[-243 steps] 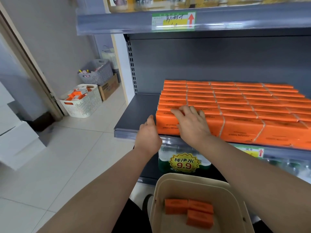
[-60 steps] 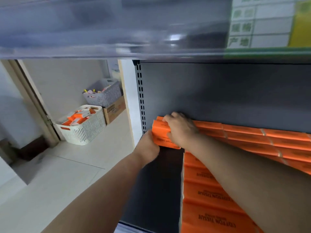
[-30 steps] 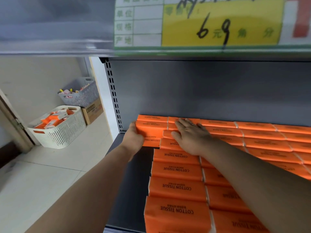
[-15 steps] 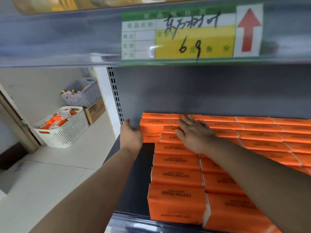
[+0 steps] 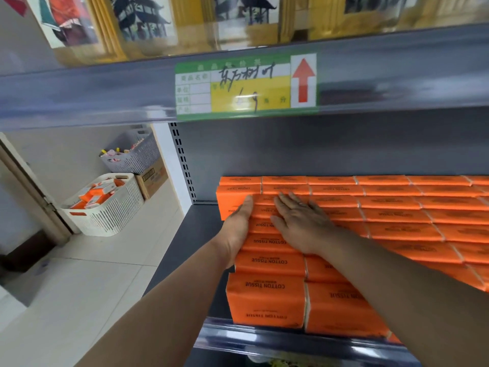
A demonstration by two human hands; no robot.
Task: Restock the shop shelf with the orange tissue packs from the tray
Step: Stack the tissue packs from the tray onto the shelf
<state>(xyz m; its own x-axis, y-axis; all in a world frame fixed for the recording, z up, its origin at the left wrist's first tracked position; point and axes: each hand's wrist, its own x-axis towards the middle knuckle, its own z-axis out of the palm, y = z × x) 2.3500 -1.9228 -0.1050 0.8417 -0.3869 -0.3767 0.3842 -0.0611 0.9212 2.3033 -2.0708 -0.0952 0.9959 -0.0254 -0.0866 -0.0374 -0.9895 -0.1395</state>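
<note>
Orange tissue packs (image 5: 267, 298) marked COTTON TISSUE fill the grey shelf (image 5: 185, 242) in tight rows from front to back wall. My left hand (image 5: 239, 223) presses flat against the left side of the leftmost column, fingers straight. My right hand (image 5: 299, 221) lies palm down on top of the packs near the back left, fingers spread. Neither hand holds a pack. The tray is out of view.
A bare strip of shelf runs left of the packs. The shelf above carries a price tag (image 5: 246, 87) with a red arrow. On the floor at left stand a white basket (image 5: 105, 207), a grey basket (image 5: 132, 154) and a cardboard box (image 5: 152, 178).
Both hands have slid a little forward from the back corner pack along the left column. The view has tilted up, showing the goods on the upper shelf.
</note>
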